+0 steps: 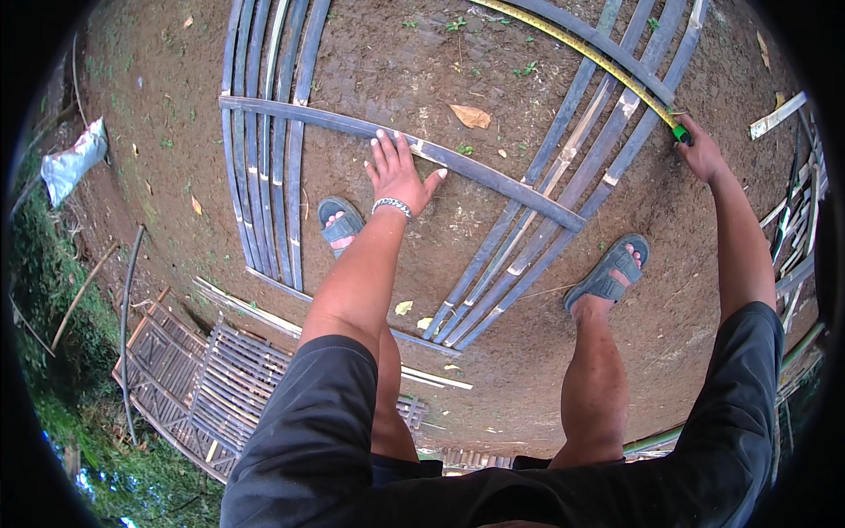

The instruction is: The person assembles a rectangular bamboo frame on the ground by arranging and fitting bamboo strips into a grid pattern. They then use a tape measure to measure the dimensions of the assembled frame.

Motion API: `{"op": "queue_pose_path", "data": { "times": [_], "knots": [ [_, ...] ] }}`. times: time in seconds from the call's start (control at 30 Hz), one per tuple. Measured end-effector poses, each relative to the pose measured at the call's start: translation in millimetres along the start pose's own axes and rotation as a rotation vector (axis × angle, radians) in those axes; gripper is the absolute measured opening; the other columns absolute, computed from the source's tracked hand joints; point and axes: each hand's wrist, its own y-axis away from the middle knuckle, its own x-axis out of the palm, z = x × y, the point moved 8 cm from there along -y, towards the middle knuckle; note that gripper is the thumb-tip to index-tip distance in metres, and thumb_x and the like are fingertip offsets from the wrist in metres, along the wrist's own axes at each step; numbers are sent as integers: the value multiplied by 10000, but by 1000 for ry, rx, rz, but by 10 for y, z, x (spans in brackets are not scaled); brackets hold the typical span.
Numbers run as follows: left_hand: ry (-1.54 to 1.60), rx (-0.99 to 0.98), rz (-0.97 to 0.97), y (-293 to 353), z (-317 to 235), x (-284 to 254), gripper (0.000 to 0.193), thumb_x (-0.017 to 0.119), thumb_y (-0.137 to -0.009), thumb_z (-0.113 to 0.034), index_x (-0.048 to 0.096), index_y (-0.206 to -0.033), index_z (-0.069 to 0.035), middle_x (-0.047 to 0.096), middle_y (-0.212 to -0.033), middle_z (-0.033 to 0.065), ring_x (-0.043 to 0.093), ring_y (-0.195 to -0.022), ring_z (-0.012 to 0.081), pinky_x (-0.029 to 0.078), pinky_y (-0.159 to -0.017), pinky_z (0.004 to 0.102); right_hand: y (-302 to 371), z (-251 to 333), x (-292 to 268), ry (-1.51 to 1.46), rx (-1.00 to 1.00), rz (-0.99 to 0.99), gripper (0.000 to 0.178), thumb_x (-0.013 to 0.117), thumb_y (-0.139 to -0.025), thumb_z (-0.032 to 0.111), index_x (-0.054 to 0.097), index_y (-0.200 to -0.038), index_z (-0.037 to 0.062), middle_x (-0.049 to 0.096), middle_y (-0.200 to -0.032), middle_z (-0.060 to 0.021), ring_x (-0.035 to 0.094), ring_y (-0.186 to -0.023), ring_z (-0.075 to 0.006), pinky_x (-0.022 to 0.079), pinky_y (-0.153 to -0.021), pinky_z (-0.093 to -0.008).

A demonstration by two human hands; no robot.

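Note:
Bamboo slats lie on the ground in two bundles, a left one (255, 189) and a right one (528, 238), with a bamboo crosspiece (502, 183) laid over both. My left hand (400, 180) is open, fingers spread, its fingertips at the crosspiece. In my right hand (701, 157), at the far right, is the green and black case of a tape measure (680, 134). Its yellow blade (607, 63) runs out toward the upper left, alongside a second bamboo crosspiece (616, 53). The blade's far end lies outside the view.
My sandalled feet stand on bare soil, one beside the left bundle, the other right of the right bundle. A bamboo rack (220, 378) stands at lower left, near loose poles. A pale sack (75, 163) lies far left. Cut bamboo strips (797, 202) are piled at right.

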Motion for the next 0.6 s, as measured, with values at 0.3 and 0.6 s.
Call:
{"op": "queue_pose_path", "data": {
  "times": [0.3,0.6],
  "knots": [
    [115,-16,-72,16,14,-17,1095,598,-888,-653,64,-1592,-6,-50,-1658,254,-16,-1542,407,102,-1219,574,749,-2,536,-134,53,138,601,646,-842,111,477,-1419,130,616,-1289,-224,588,-1228,-341,450,-1049,-403],
    [1259,212,97,697,-768,185,595,516,-1047,-380,421,-1465,33,578,-1398,187,515,-1334,243,381,-1118,358,2523,1476,2262,-676,239,387,552,696,-860,172,470,-1364,155,626,-1209,-172,605,-1155,-307,471,-986,-414]
  ]
}}
